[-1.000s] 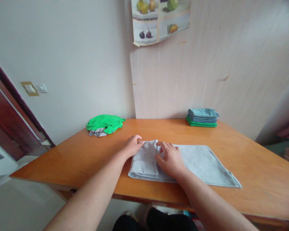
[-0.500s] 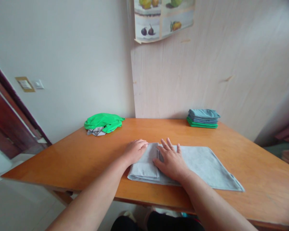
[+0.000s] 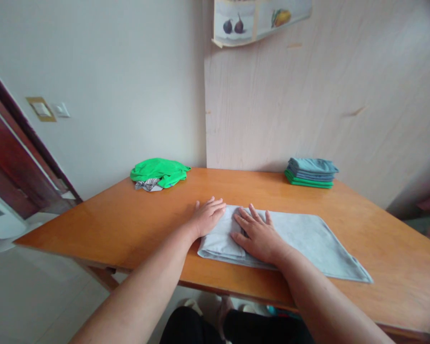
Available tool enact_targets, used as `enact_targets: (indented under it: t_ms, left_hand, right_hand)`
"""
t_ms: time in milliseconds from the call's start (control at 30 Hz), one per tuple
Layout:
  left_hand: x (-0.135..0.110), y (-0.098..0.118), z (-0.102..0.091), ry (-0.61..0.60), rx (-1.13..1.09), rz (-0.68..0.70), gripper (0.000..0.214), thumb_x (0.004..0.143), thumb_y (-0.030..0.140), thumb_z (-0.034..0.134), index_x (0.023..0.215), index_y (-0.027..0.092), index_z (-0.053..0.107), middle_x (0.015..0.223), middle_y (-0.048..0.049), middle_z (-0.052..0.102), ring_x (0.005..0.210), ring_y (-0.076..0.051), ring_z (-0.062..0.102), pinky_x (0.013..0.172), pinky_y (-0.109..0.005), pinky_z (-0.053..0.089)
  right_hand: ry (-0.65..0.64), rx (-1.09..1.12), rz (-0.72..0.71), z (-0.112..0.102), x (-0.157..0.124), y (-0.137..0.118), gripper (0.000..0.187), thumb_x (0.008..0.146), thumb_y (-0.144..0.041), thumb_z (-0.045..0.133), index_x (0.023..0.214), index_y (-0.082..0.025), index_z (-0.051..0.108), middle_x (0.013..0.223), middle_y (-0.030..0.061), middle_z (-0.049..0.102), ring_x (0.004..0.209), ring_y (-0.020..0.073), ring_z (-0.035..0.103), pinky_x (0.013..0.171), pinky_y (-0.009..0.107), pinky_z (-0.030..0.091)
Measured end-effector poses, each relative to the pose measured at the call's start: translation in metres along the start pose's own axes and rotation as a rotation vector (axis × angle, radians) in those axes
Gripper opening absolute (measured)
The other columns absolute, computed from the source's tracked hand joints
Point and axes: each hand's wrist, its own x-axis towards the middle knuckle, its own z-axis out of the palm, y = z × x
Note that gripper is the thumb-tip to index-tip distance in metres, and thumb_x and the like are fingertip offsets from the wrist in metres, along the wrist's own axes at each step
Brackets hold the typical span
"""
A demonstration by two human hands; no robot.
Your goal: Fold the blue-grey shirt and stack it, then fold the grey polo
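A light grey cloth (image 3: 304, 239) lies flat near the front edge of the table, its left end folded over into a thicker layered part. My left hand (image 3: 208, 218) rests on the left edge of that folded part, fingers stretched out toward the right. Just to its right, my right hand (image 3: 258, 236) presses flat with spread fingers, across the fold's edge and the single layer. Neither hand grips the cloth. What lies under my right palm is hidden.
On the wooden table (image 3: 157, 220), a crumpled bright green cloth (image 3: 159, 169) sits at the back left, with patterned fabric under it. A stack of folded blue and green cloths (image 3: 311, 173) stands at the back right, near the wall (image 3: 146, 86).
The camera view has tilted down and shifted slightly. My left hand's fingers have straightened and spread somewhat on the fold. My right hand stays flat in nearly the same place on the cloth.
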Motion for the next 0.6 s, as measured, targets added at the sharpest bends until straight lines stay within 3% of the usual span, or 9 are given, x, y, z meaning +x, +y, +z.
enact_targets:
  t_ms: [100, 200, 433, 600]
  left_hand:
    - [-0.003, 0.004, 0.001, 0.047, 0.010, 0.029, 0.043, 0.103, 0.039, 0.035, 0.135, 0.030, 0.063, 0.154, -0.0048, 0.051, 0.149, -0.025, 0.034, 0.122, -0.061, 0.001]
    - [-0.007, 0.005, 0.003, 0.018, 0.030, 0.072, 0.045, 0.104, 0.039, 0.032, 0.138, 0.030, 0.060, 0.154, -0.0060, 0.051, 0.148, -0.024, 0.036, 0.123, -0.058, 0.002]
    - [-0.017, 0.002, 0.007, -0.117, 0.170, 0.139, 0.060, 0.101, 0.058, 0.036, 0.154, 0.031, 0.040, 0.166, -0.0076, 0.028, 0.155, -0.029, 0.020, 0.119, -0.064, -0.012]
    - [-0.018, 0.000, 0.008, -0.111, 0.210, 0.151, 0.066, 0.100, 0.063, 0.035, 0.157, 0.030, 0.036, 0.167, -0.0086, 0.026, 0.155, -0.030, 0.018, 0.119, -0.064, -0.012]
  right_hand:
    - [0.032, 0.013, -0.042, -0.003, -0.002, -0.002, 0.067, 0.098, -0.061, 0.044, 0.154, -0.025, 0.043, 0.166, 0.0092, 0.028, 0.156, 0.0363, 0.006, 0.117, 0.072, -0.001]
    - [0.018, 0.049, -0.113, -0.005, -0.006, -0.004, 0.078, 0.093, -0.071, 0.044, 0.157, -0.025, 0.039, 0.166, 0.0100, 0.028, 0.156, 0.0362, 0.006, 0.119, 0.069, -0.001]
    - [-0.069, 0.064, -0.155, 0.002, -0.009, -0.001, 0.093, 0.089, -0.075, 0.049, 0.162, -0.023, 0.024, 0.167, 0.0113, 0.022, 0.156, 0.0354, -0.001, 0.119, 0.068, -0.004]
    - [-0.078, 0.080, -0.148, -0.001, -0.010, -0.002, 0.094, 0.088, -0.074, 0.052, 0.161, -0.022, 0.026, 0.167, 0.0127, 0.023, 0.156, 0.0350, 0.001, 0.120, 0.066, -0.004]
